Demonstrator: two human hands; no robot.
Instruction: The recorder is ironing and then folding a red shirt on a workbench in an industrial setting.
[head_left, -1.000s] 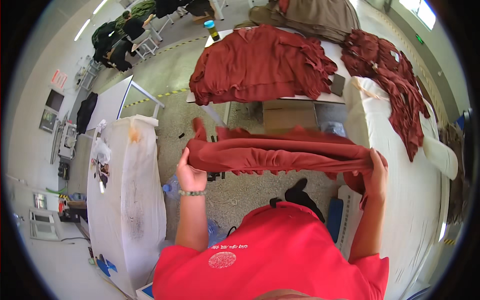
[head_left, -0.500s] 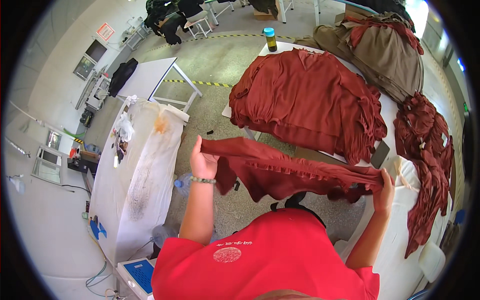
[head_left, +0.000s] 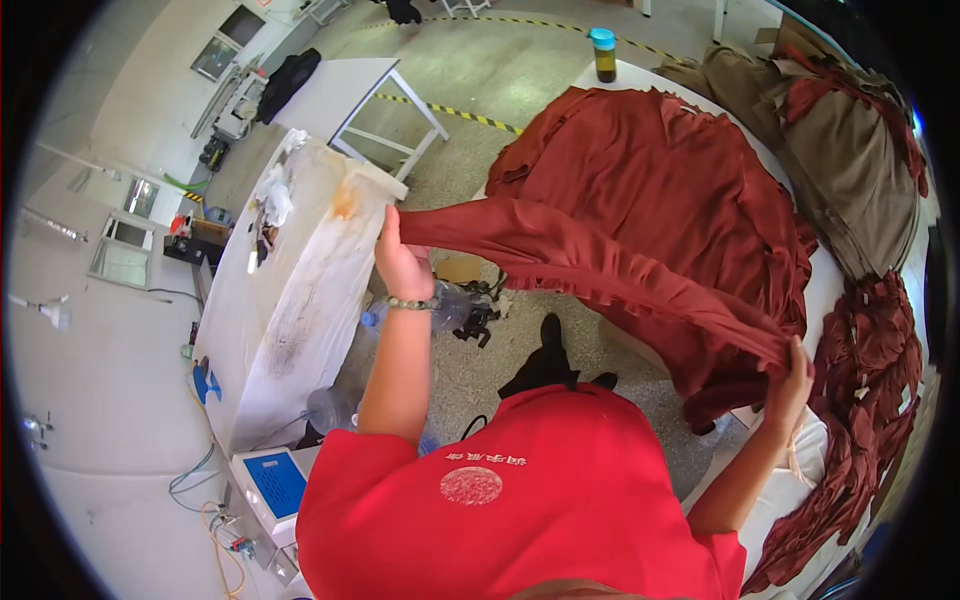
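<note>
Between my two raised hands stretches a dark red garment, with a gathered ruffle running along its length. My left hand, a beaded bracelet at its wrist, grips one end, thumb up. At the other end my right hand pinches the cloth, lower and closer to the right-hand table. The fabric hangs in folds from the upper edge, most loosely near my right hand. Behind it, a spread stack of matching dark red garments covers the white table; the held piece partly hides it.
A jar with a blue lid stands at that table's far edge. Brown cloth and a crumpled red pile lie at the right. The left table has a stained white cover. On the floor rests a clear plastic bottle.
My left hand has risen a little and my right hand has moved lower and to the right, so the held garment now slants down. The view has turned, showing more floor.
</note>
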